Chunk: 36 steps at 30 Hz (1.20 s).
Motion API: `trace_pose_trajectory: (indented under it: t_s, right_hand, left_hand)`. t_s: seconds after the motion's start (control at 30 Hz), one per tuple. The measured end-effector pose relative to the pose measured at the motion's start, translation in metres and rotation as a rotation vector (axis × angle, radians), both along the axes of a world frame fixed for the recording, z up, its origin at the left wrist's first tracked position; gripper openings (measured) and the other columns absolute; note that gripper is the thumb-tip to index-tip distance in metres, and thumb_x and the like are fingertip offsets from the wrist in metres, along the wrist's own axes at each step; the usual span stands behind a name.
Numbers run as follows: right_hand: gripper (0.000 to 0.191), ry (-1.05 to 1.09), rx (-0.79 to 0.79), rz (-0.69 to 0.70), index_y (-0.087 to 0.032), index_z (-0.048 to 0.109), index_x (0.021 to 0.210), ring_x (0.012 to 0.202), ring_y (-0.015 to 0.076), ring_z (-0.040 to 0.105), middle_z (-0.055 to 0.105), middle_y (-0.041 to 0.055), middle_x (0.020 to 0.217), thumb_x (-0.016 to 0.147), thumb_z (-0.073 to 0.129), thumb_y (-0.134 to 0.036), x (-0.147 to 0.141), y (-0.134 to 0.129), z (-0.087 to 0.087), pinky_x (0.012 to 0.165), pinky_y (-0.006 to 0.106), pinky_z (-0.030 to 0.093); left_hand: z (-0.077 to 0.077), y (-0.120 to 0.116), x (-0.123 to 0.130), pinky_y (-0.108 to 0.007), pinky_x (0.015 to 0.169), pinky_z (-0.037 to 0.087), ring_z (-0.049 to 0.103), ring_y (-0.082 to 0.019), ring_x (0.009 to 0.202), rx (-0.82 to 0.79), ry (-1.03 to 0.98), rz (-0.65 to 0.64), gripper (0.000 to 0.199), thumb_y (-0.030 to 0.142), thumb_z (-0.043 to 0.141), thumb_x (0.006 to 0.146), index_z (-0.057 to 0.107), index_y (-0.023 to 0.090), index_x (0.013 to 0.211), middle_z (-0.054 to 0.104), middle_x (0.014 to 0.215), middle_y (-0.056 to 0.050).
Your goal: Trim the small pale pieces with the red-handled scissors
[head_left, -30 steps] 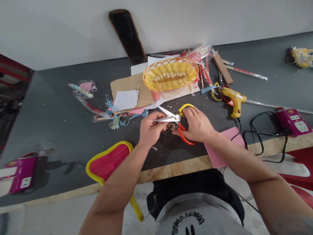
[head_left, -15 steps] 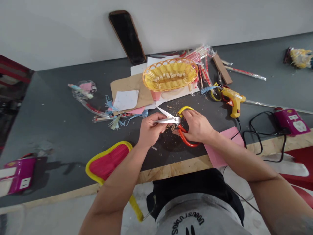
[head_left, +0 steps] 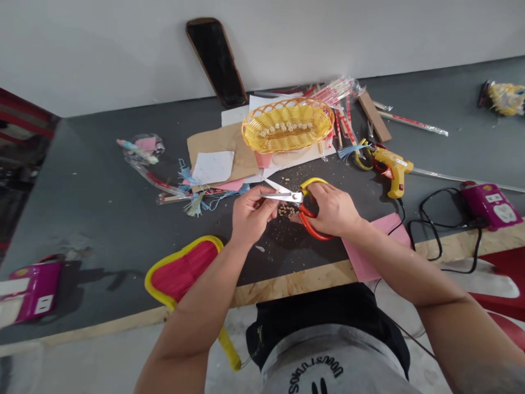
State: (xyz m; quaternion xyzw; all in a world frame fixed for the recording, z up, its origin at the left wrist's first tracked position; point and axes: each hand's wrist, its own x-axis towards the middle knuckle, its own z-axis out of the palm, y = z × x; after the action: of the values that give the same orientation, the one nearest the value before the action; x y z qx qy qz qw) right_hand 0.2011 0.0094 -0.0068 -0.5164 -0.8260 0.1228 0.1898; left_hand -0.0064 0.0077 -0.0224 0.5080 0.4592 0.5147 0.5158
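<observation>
In my right hand (head_left: 334, 210) is a pair of scissors (head_left: 293, 197) with one yellow and one red handle loop, its blades pointing left. The blades stand a little apart, nearer each other at the tips than wide open. My left hand (head_left: 255, 212) is closed in a pinch right at the blades; whatever its fingers hold is too small or hidden to make out. Small tan bits (head_left: 287, 210) and crumbs lie on the dark tabletop beneath the scissors. Beyond the hands, a yellow woven basket (head_left: 289, 145) holds a row of small pale pieces.
A yellow glue gun (head_left: 394, 169) lies right, by pink paper (head_left: 381, 241) and a purple power socket (head_left: 490, 203). A yellow-rimmed red fan-shaped item (head_left: 184, 268) overhangs the front edge at left. Brown paper (head_left: 241, 143), blue tassels (head_left: 197, 203) and wrapped sticks (head_left: 336, 90) lie behind.
The scissor blades have come closer together. My left fingers have shifted slightly along the blades, and my right hand keeps its grip on the handles.
</observation>
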Motion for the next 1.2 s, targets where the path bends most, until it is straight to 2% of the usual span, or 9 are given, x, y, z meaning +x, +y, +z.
trace_pose_trajectory:
  t_s: [0.1, 0.2, 0.43, 0.57, 0.8, 1.03, 1.2]
  right_hand:
    - [0.062, 0.005, 0.014, 0.007, -0.016, 0.057, 0.105, 0.097, 0.0305, 0.064, 0.068, 0.016, 0.102, 0.082, 0.059, -0.074, 0.0, 0.001, -0.001, 0.082, 0.041, 0.05]
    - [0.063, -0.001, -0.015, 0.016, -0.017, 0.055, 0.105, 0.101, 0.0328, 0.063, 0.067, 0.0167, 0.105, 0.081, 0.059, -0.076, 0.0, 0.001, -0.001, 0.088, 0.045, 0.05]
    - [0.061, 0.018, -0.071, 0.067, -0.019, 0.052, 0.106, 0.104, 0.0336, 0.061, 0.066, 0.016, 0.106, 0.081, 0.061, -0.074, 0.001, 0.001, -0.002, 0.091, 0.048, 0.05]
    - [0.06, 0.047, -0.061, 0.076, -0.02, 0.052, 0.104, 0.103, 0.0328, 0.062, 0.066, 0.0153, 0.105, 0.081, 0.061, -0.074, 0.001, 0.002, -0.002, 0.09, 0.047, 0.05]
    - [0.056, 0.077, -0.039, 0.085, -0.019, 0.053, 0.1, 0.091, 0.0284, 0.062, 0.067, 0.0148, 0.098, 0.085, 0.056, -0.073, 0.0, 0.0, -0.002, 0.082, 0.041, 0.05]
    - [0.055, 0.01, -0.104, 0.044, -0.017, 0.056, 0.103, 0.076, 0.022, 0.06, 0.066, 0.0093, 0.086, 0.089, 0.053, -0.069, 0.0, -0.006, 0.006, 0.068, 0.034, 0.041]
    - [0.056, -0.022, -0.117, 0.021, -0.017, 0.057, 0.103, 0.074, 0.0216, 0.06, 0.067, 0.0082, 0.086, 0.088, 0.052, -0.07, 0.0, -0.005, 0.007, 0.065, 0.033, 0.039]
  left_hand:
    - [0.002, -0.002, 0.001, -0.02, 0.042, 0.035, 0.049, -0.008, 0.045, -0.008, 0.052, -0.038, 0.024, 0.042, 0.076, 0.085, 0.073, 0.019, 0.081, 0.06, 0.053, 0.002]
    - [0.003, -0.003, 0.001, -0.02, 0.043, 0.036, 0.05, -0.008, 0.046, -0.016, 0.075, -0.047, 0.023, 0.041, 0.076, 0.085, 0.073, 0.019, 0.081, 0.063, 0.056, 0.001]
    - [-0.001, -0.002, -0.001, -0.02, 0.045, 0.036, 0.052, -0.008, 0.048, -0.039, 0.01, -0.111, 0.021, 0.039, 0.077, 0.083, 0.073, 0.019, 0.08, 0.073, 0.07, -0.003]
    - [-0.003, -0.001, 0.0, -0.021, 0.044, 0.037, 0.051, -0.008, 0.048, -0.056, -0.03, -0.104, 0.023, 0.041, 0.078, 0.082, 0.072, 0.019, 0.081, 0.075, 0.074, -0.004]
    - [0.002, -0.002, 0.004, -0.021, 0.043, 0.034, 0.047, -0.007, 0.045, -0.036, -0.02, -0.061, 0.026, 0.043, 0.08, 0.079, 0.072, 0.019, 0.078, 0.071, 0.067, -0.002]
    - [-0.001, -0.002, 0.004, -0.021, 0.042, 0.03, 0.041, -0.006, 0.043, -0.042, -0.076, -0.038, 0.028, 0.045, 0.082, 0.078, 0.072, 0.019, 0.079, 0.067, 0.063, -0.001]
    - [-0.001, -0.001, 0.002, -0.021, 0.043, 0.034, 0.047, -0.008, 0.045, -0.044, -0.002, -0.027, 0.029, 0.047, 0.081, 0.079, 0.071, 0.019, 0.078, 0.064, 0.06, 0.001]
